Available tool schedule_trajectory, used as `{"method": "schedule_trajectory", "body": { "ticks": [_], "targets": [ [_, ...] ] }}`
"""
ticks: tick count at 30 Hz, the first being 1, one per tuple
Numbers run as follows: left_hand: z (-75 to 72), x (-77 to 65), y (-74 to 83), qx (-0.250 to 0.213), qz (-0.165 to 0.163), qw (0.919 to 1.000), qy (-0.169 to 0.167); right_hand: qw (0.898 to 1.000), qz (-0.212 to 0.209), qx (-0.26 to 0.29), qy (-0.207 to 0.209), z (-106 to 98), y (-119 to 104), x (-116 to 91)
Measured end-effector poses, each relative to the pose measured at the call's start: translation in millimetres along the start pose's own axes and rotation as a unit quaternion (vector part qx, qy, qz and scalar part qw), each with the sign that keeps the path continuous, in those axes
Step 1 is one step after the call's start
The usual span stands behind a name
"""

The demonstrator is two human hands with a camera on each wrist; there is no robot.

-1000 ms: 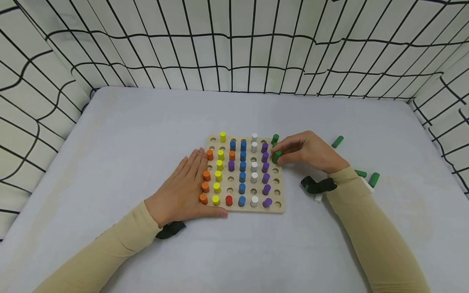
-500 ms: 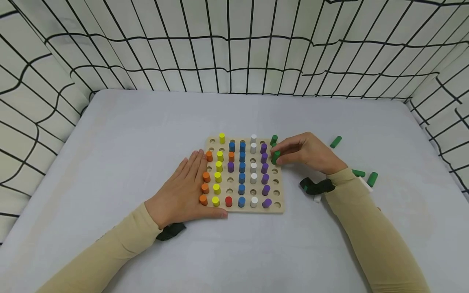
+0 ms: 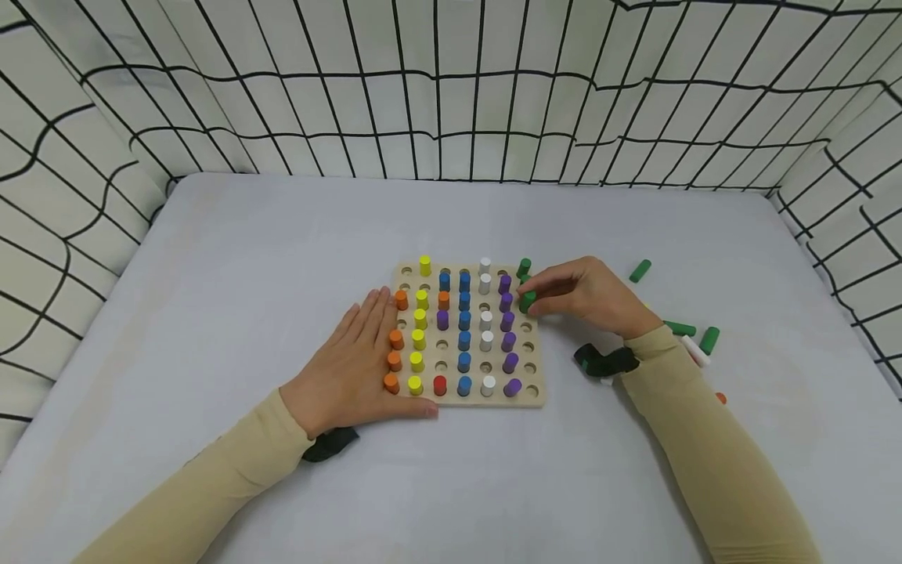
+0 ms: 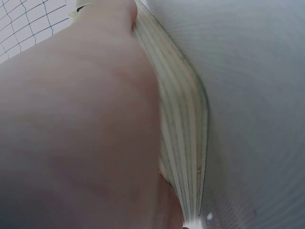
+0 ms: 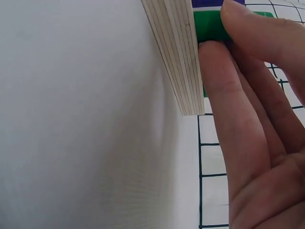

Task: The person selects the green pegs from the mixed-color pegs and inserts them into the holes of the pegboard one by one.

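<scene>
My right hand (image 3: pixel 592 294) pinches a green peg (image 3: pixel 527 302) between thumb and fingers at the right edge of a wooden peg board (image 3: pixel 499 376). In the right wrist view, the peg (image 5: pixel 209 26) meets the board's face, its end out of sight. Farther up that column stands another green peg (image 3: pixel 524 267), with one more partly behind the fingertips. My left hand (image 3: pixel 345 360) lies flat along the board's left edge, thumb at the front edge. Columns of orange (image 3: pixel 396 338), yellow (image 3: pixel 419 339), blue (image 3: pixel 464 341), white (image 3: pixel 486 341) and purple pegs (image 3: pixel 509 341) fill many holes.
Right of the board lie loose green pegs (image 3: pixel 640 271) and a white peg (image 3: pixel 696 351). An orange piece (image 3: pixel 721 398) shows beside the right sleeve. Dark straps (image 3: pixel 606 361) hang at both wrists. A black wire grid (image 3: pixel 437 102) borders the white table (image 3: pixel 282 235).
My right hand keeps its pinch on the green peg at the same spot. The right forearm has shifted slightly, showing more of the white peg and an orange piece. The left hand stays put.
</scene>
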State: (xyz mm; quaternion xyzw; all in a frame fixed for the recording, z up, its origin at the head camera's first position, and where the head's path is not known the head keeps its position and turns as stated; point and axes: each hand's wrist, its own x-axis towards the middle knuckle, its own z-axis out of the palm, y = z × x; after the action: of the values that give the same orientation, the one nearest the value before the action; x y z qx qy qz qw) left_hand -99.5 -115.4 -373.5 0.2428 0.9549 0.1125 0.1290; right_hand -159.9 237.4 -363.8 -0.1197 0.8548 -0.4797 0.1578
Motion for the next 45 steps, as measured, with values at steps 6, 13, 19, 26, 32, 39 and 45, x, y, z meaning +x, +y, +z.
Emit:
{"method": "schedule_trajectory", "body": {
  "ticks": [6,13,19,26,32,39,45],
  "targets": [
    [0.1,1.4,0.1,0.012,0.002,0.9999,-0.004,1.0,0.01,-0.01,0.007,-1,-1,-1],
    [-0.8,0.5,0.4,0.013,0.001,0.9999,-0.003,1.0,0.005,-0.019,-0.001,-1,-4,-2],
    [0.1,0.3,0.4,0.013,0.004,0.9999,-0.001,1.0,0.001,-0.03,-0.006,-3,-8,-4],
    [-0.4,0.1,0.5,0.01,0.003,0.9999,-0.001,0.998,0.005,-0.059,0.012,-8,-11,-12],
    [-0.9,-0.1,0.1,0.006,0.0,1.0,-0.003,0.997,0.015,-0.065,0.049,-15,-18,-24],
    [-0.4,-0.2,-0.2,0.006,0.0,1.0,0.003,0.991,0.013,-0.091,0.092,-31,-23,-35],
    [-0.5,-0.4,0.4,0.002,0.002,1.0,0.006,0.989,0.016,-0.101,0.111,-44,-20,-44]
  ]
}}
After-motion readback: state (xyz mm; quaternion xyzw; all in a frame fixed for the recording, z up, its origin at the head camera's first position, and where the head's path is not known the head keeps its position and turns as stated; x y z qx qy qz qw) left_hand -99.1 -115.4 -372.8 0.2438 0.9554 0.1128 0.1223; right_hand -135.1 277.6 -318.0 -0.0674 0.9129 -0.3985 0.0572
